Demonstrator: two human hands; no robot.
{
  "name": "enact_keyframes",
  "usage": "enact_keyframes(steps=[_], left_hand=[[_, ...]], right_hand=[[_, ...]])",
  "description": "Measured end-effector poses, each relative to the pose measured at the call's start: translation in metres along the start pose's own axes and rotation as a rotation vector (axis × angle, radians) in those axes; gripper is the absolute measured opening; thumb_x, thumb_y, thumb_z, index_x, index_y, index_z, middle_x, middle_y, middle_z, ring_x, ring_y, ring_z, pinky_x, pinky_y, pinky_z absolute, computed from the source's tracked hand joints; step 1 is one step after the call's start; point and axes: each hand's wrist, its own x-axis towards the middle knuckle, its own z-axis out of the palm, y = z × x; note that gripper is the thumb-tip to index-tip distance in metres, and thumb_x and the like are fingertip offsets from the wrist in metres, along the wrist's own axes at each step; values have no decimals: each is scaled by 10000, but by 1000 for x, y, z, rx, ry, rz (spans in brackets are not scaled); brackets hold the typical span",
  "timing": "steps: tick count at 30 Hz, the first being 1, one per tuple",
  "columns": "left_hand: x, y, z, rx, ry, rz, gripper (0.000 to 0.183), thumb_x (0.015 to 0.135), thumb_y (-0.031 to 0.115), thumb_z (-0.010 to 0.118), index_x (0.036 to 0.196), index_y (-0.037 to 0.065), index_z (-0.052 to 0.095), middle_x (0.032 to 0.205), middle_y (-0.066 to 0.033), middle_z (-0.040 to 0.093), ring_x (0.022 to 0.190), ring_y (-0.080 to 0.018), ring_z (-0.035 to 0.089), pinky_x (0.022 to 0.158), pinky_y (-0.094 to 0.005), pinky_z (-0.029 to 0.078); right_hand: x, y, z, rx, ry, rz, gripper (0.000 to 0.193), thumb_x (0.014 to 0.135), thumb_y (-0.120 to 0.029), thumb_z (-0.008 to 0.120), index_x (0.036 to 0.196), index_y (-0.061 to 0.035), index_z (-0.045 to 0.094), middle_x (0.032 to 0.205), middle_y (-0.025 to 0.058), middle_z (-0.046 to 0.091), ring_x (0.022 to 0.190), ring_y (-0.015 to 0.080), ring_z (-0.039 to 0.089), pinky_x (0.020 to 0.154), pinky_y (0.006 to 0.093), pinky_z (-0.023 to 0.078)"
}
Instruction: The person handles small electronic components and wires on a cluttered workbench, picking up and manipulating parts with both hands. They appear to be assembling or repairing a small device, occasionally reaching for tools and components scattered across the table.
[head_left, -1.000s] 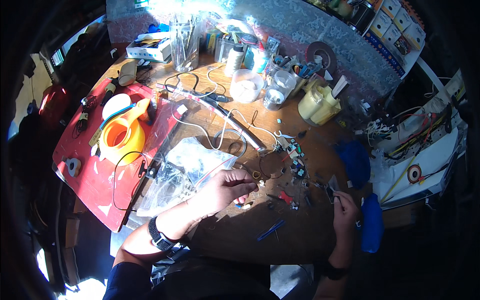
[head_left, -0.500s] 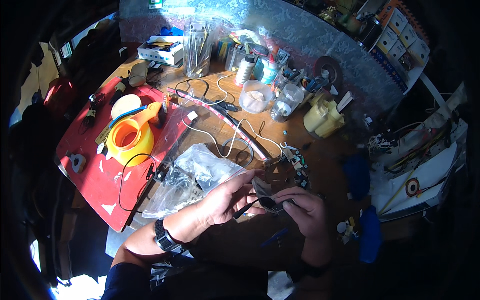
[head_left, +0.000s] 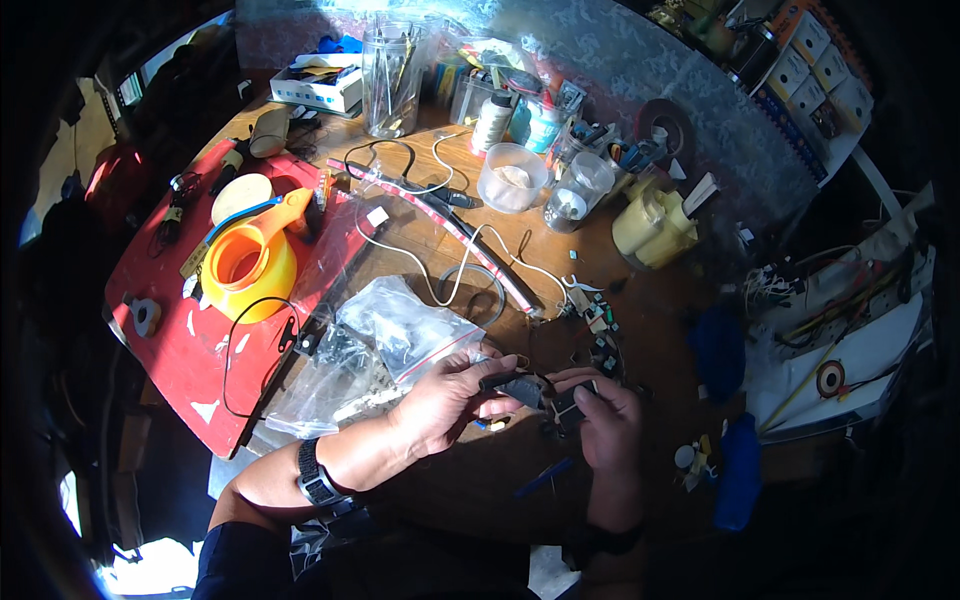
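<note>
Scattered wires and small parts mark a workshop.

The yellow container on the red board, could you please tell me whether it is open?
Open: the yellow container shows its inside through an uncovered orange mouth.

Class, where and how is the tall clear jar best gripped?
Probably around the middle of the tall clear jar, from the side nearest the person: it stands upright, its wall is round, thin sticks fill it, and the white box crowds its left.
</note>
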Motion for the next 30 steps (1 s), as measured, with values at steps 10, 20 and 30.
enact_keyframes(steps=[10, 20, 30], left_hand=[[2, -2, -6, 198, -49, 77, 113, 904, 154, 568, 936, 47, 590, 890, -19, 574, 808, -102, 583, 709, -242, 543], [1, -1, -4, 12, -41, 39, 161, 906, 152, 549, 1018, 38, 565, 925, -115, 627, 852, -260, 637, 717, -374, 561], [-1, 2, 2, 28, 28, 0, 184, 907, 133, 532, 1034, 1, 508, 970, -138, 588, 887, -273, 623, 784, -351, 554]], right_hand=[[-6, -12, -30, 504, 202, 141, 223, 903, -167, 484, 966, 26, 575, 886, 181, 622, 633, 157, 591, 471, 207, 423], [-8, -3, -167, 276, 1189, 127, 222, 883, -198, 545, 1035, -36, 540, 883, 105, 632, 689, 163, 614, 573, 277, 445], [-5, 8, -148, -153, 905, -137, 191, 873, -118, 479, 1006, -2, 551, 924, 134, 611, 832, 236, 627, 662, 325, 516]])
